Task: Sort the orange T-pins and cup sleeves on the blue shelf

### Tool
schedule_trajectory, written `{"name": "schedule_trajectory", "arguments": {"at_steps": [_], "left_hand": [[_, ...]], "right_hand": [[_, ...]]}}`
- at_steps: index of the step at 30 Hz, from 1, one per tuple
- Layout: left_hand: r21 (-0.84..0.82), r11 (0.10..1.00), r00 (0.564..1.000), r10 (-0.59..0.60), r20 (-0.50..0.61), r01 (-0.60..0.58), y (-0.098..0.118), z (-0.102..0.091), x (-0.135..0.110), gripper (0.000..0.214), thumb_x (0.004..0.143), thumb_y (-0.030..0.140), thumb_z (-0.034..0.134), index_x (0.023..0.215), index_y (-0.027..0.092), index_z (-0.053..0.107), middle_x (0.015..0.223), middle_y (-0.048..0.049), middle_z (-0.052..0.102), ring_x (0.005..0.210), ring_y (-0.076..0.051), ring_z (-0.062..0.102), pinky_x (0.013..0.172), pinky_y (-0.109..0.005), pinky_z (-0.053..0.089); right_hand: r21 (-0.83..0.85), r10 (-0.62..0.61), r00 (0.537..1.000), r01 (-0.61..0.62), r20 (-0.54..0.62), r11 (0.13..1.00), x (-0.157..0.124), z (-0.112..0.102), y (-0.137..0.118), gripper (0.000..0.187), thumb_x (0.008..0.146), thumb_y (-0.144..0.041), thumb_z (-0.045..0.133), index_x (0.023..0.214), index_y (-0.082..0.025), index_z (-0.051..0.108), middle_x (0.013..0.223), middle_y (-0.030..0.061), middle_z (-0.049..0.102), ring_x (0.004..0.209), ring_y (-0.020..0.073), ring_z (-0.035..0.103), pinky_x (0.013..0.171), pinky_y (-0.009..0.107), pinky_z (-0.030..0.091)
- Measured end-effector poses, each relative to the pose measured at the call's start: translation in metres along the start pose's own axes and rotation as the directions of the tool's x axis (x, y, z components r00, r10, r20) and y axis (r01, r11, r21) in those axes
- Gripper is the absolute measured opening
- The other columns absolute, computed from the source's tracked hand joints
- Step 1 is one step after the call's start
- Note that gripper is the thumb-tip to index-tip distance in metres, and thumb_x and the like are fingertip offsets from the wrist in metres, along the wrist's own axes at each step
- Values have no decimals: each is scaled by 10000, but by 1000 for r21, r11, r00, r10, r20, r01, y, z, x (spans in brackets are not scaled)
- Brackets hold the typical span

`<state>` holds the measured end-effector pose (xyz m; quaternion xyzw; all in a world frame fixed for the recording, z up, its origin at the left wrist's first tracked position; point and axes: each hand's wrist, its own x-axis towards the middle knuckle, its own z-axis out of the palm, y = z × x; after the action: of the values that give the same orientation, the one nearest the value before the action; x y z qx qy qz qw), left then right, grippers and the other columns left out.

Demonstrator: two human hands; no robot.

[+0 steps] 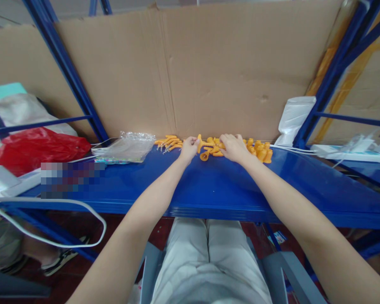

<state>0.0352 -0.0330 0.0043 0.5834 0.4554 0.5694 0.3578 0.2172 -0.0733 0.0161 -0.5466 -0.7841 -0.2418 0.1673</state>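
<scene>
My left hand (189, 150) is closed, with thumb and fingers pinching a small yellow-orange plastic piece (199, 143) that flares at one end. Just to its right, my right hand (233, 147) is curled down over a loose heap of similar orange pieces (213, 150); its fingertips are partly hidden, so what they grip is unclear. One cup-like orange piece (204, 156) lies in front of the heap. Left of my left hand lie curved orange pieces with small metal chains (169, 142). Beyond my right hand, several orange pieces (262, 152) stand upright, close together.
A stack of clear plastic bags (126, 147) lies left on the blue table (209, 185). Further left are a red plastic bag (41, 147) and a white cable (101, 228). A white packet (294, 118) leans by the right blue post. Cardboard (215, 67) walls the back.
</scene>
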Motion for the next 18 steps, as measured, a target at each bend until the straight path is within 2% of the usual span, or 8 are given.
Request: {"name": "schedule_trajectory", "arguments": {"at_steps": [6, 13, 18], "left_hand": [[17, 999, 999, -46, -28, 46, 3, -4, 0, 213, 966, 138, 558, 760, 175, 521, 539, 62, 562, 407, -64, 483, 452, -173, 349], [15, 999, 999, -39, -29, 40, 2, -4, 0, 197, 960, 203, 599, 776, 172, 535, 550, 56, 577, 408, -59, 488, 432, -162, 349], [-3, 999, 998, -53, -42, 53, 5, -3, -2, 198, 960, 145, 573, 769, 171, 527, 548, 64, 560, 399, -55, 473, 428, -165, 346]], "right_hand": [[26, 92, 995, -93, 35, 995, 1, 1, 8, 266, 926, -237, 497, 1166, -158, 580, 1125, 188, 709, 1093, 331, 614, 871, 402, 355], [49, 110, 992, -113, 57, 992, 2, 1, 9, 351, 934, -294, 502, 1244, -152, 588, 1170, 200, 724, 1104, 342, 647, 905, 438, 375], [53, 158, 982, -164, 108, 985, 2, -4, 7, 394, 950, -324, 489, 1288, -150, 593, 1215, 195, 716, 1144, 336, 645, 926, 437, 379]]}}
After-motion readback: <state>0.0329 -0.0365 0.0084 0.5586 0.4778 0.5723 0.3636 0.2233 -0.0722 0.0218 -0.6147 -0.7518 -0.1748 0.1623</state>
